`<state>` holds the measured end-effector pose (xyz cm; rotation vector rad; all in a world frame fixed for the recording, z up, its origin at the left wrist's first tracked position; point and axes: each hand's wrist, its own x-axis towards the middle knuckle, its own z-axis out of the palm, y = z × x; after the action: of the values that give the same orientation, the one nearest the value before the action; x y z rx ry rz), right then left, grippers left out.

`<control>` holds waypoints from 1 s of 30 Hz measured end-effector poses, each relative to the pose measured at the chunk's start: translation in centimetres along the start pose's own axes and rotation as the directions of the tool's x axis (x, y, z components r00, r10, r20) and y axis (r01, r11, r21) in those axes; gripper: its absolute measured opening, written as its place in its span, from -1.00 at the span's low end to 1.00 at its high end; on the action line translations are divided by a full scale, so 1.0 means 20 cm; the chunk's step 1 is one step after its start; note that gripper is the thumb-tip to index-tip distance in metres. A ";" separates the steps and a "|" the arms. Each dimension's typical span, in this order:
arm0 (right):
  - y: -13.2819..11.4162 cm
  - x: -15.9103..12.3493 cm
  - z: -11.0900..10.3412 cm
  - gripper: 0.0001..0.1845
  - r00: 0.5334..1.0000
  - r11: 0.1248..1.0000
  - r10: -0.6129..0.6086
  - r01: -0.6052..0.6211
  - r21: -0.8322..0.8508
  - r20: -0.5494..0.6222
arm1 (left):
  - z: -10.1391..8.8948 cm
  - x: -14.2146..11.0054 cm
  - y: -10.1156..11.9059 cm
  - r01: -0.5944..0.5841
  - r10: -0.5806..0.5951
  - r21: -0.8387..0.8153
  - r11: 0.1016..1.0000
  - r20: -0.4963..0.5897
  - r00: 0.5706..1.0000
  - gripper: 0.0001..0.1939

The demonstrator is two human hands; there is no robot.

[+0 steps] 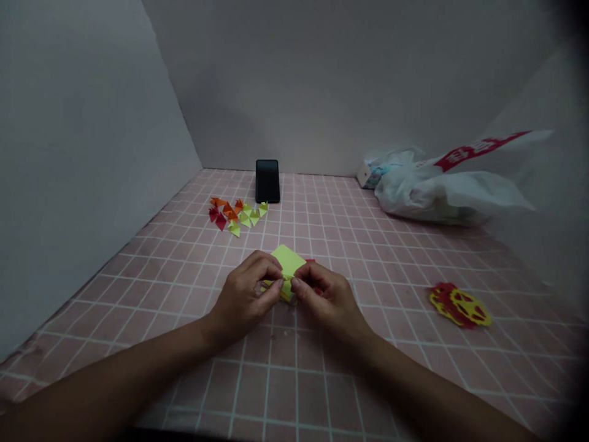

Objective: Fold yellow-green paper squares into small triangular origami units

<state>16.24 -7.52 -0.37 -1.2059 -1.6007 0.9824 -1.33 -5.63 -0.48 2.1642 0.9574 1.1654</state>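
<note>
My left hand (pixel 252 291) and my right hand (pixel 326 293) meet near the middle of the table, thumbs and fingertips pinched together. Between them is a small folded piece of yellow paper (pixel 287 278), largely hidden by the fingers. Just behind and beneath lies yellow-green square paper (pixel 288 258), with a bit of red paper (pixel 310 261) showing past my right fingers. Farther back to the left sits a group of small folded paper pieces with points: yellow ones (pixel 245 218), orange ones (pixel 229 212) and red ones (pixel 221 221).
A black phone (pixel 267 181) leans at the back. White plastic bags (pixel 427 190) and a small patterned box (pixel 369 174) stand at the back right. Red and yellow cut-out shapes (pixel 460 305) lie to the right. Pale walls (pixel 322 86) enclose the pink checked tablecloth (pixel 313 393).
</note>
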 end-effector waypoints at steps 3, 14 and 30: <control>0.00 0.00 0.00 -0.87 1.000 1.000 0.011 -0.011 0.005 -0.007 | 0.00 0.00 0.00 -0.008 0.008 0.010 1.000 -0.005 1.000 -0.86; 0.02 0.01 0.01 -0.89 0.999 0.992 0.043 -0.042 0.123 -0.005 | 0.01 0.00 0.00 0.105 -0.106 -0.104 0.989 -0.004 0.994 -0.88; 0.04 0.02 0.04 -0.87 0.931 0.799 0.337 -0.362 0.480 0.141 | 0.02 0.01 -0.07 0.398 -0.502 -0.688 0.607 0.056 0.863 -0.92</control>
<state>15.61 -7.09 -1.37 -1.1258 -1.0618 1.5651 -1.35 -4.63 -1.49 1.1617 0.8730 1.1722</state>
